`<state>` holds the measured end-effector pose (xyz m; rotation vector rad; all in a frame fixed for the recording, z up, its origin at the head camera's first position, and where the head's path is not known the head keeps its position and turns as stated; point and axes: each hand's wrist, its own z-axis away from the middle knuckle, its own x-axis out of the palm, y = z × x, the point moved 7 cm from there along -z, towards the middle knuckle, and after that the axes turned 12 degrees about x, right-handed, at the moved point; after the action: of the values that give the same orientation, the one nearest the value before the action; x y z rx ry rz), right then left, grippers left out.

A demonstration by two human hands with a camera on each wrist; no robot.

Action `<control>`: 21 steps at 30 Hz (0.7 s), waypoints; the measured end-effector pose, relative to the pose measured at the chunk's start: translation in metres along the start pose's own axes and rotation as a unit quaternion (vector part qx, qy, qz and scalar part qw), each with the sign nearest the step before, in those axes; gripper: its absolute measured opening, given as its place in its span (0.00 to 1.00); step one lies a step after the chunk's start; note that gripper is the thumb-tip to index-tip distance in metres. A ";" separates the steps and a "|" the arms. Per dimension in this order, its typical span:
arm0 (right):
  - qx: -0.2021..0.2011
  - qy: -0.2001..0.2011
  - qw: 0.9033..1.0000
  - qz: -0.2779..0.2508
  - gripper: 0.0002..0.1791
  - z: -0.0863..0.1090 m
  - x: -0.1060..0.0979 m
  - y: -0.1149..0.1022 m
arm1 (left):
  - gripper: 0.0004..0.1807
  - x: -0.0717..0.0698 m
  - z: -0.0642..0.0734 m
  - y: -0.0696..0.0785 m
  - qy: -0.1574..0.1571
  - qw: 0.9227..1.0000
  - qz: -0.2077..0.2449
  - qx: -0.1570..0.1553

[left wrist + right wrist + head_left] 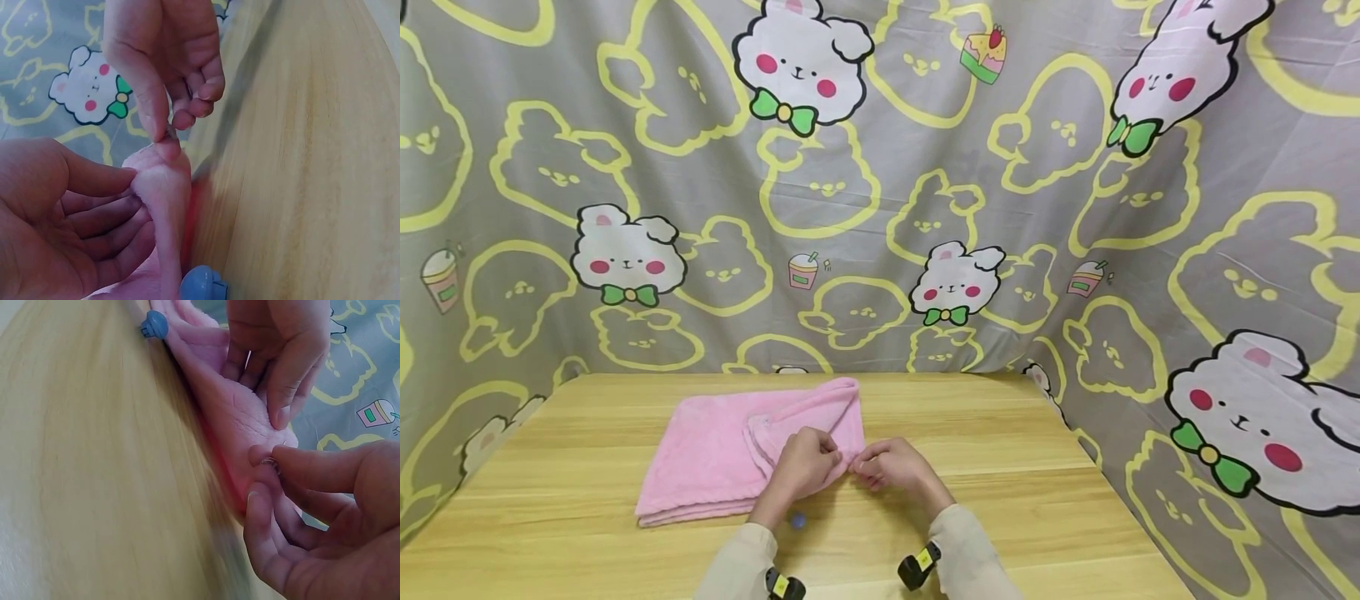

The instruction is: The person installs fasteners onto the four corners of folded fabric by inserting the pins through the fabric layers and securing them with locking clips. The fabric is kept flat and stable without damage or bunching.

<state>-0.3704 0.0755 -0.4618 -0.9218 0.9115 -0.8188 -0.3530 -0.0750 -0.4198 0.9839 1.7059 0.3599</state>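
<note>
A folded, fluffy pink blanket [707, 450] lies on the table, its right corner turned up. My left hand [808, 458] pinches the edge of that corner between thumb and fingers. At the corner's tip, my right hand [891, 464] pinches a small, thin metal pin [270, 462] between thumb and index finger, right against the cloth. Most of the pin is hidden by the fingertips. Near my left wrist sits a small blue plastic piece [798, 521] with a rounded head [199, 282], close beside the blanket's edge.
The light wood-grain table [1000, 517] reaches back to a grey curtain [850, 250] printed with white cartoon animals and yellow outlines. The curtain also hangs along the left and right sides. A black camera [917, 567] is strapped at each wrist over pale sleeves.
</note>
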 end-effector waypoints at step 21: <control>0.024 -0.012 1.000 -0.015 0.10 0.000 0.009 0.006 | 0.04 0.001 0.000 -0.003 -0.011 1.000 0.009 -0.012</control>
<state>-0.3659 0.0693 -0.4699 -0.9028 0.8561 -0.8502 -0.3546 -0.0760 -0.4222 0.9820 1.6709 0.3789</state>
